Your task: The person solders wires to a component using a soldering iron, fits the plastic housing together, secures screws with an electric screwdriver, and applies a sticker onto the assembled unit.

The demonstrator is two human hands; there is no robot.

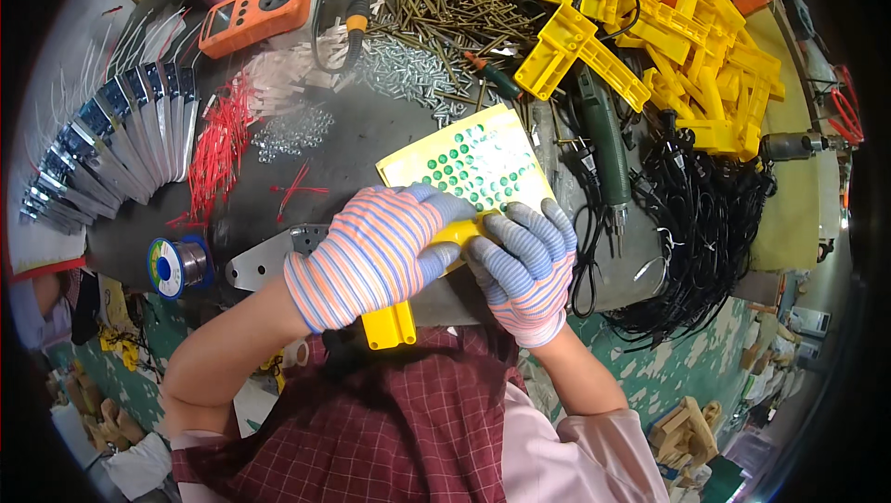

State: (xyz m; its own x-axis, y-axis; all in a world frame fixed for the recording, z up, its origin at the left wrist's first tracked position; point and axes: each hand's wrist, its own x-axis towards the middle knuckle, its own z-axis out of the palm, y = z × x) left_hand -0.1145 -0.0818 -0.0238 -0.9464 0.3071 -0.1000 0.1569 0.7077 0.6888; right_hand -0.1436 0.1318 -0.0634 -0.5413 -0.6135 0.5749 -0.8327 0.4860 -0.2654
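Observation:
My left hand (376, 248), in a striped knit glove with grey-blue fingertips, is closed around a yellow plastic housing (388, 325). One end of the housing sticks out below that hand, near the table's front edge. My right hand (527, 266), gloved the same way, has its fingers bent against the housing's other end, its grip partly hidden. Directly beyond both hands is a yellow-edged sheet of round green stickers (469, 164); the fingers overlap its lower edge. Whether a loose sticker is between the fingertips is too small to tell.
Yellow housings (687, 30) are heaped at the back right, above bundled black cords (691, 234) and an electric screwdriver (603, 146). Screws (455, 25) lie at the back. Leftward are an orange multimeter (255, 16), red wires (218, 150), a solder spool (179, 267) and a metal plate (264, 257).

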